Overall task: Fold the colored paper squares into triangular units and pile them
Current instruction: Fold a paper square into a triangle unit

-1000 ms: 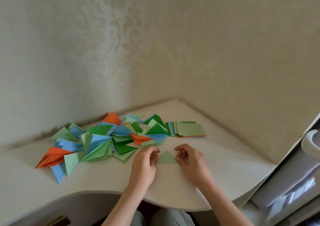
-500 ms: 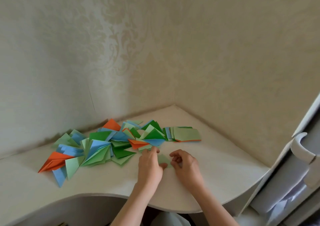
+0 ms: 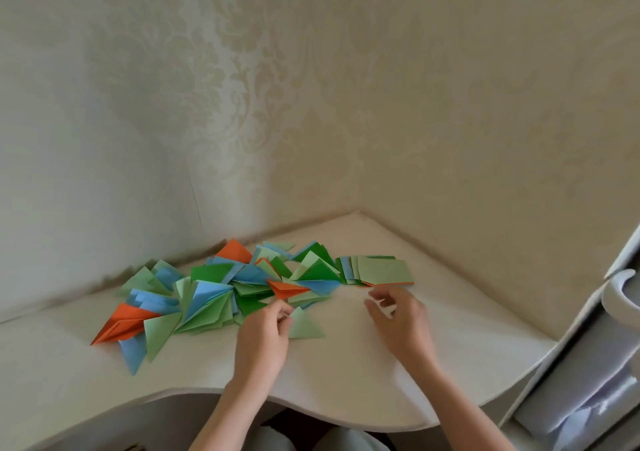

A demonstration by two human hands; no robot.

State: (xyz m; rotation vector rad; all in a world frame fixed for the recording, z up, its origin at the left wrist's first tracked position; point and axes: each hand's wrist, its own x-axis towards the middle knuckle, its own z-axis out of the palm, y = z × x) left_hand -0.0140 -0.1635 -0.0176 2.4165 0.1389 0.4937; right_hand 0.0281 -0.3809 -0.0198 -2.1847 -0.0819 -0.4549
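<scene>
This looks like a room in a home, not a workplace. A pale corner desk (image 3: 363,374) with a wavy front edge is fitted into the angle of two walls covered in cream damask wallpaper (image 3: 242,87), the kind hung in a living room or bedroom. Just right of the desk stands a white cabinet door with a curved handle (image 3: 620,291), and coloured craft paper (image 3: 221,291) is spread over the desk's back part.

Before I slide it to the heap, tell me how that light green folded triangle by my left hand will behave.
The light green triangle is thin folded paper, so probably very light and apt to skid. Its creased layers should keep it fairly stiff. The left hand pinches just one corner, so it may pivot or spring open slightly.
</scene>
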